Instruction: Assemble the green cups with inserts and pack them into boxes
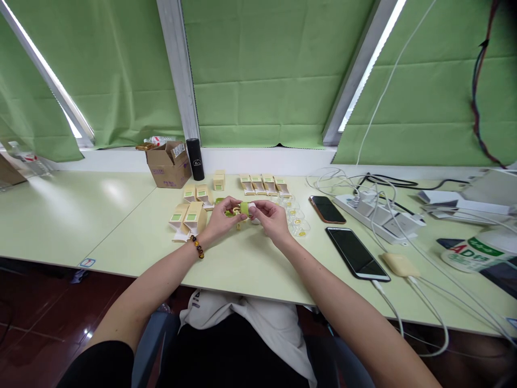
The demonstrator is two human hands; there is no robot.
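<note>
Above the middle of the table (258,269), my two hands meet. My left hand (223,220) pinches a small light-green piece (244,208), and some gold-coloured bits hang under its fingers. A small whitish rounded piece (252,209) is between the fingers of my right hand (273,220), touching or very close to the green one; the fingers hide how they meet. More green material (220,200) shows behind my left hand. Several clear plastic cups (297,220) with yellow bits stand just right of my right hand. Open cream boxes (195,217) with green labels stand left of my left hand.
More cream boxes (262,184) line the back, near a cardboard box (168,164) and a black cylinder (195,159). On the right lie two phones (357,252) (327,208), a power strip (375,218), a yellowish case (400,264), tangled cables and a white bottle (479,250).
</note>
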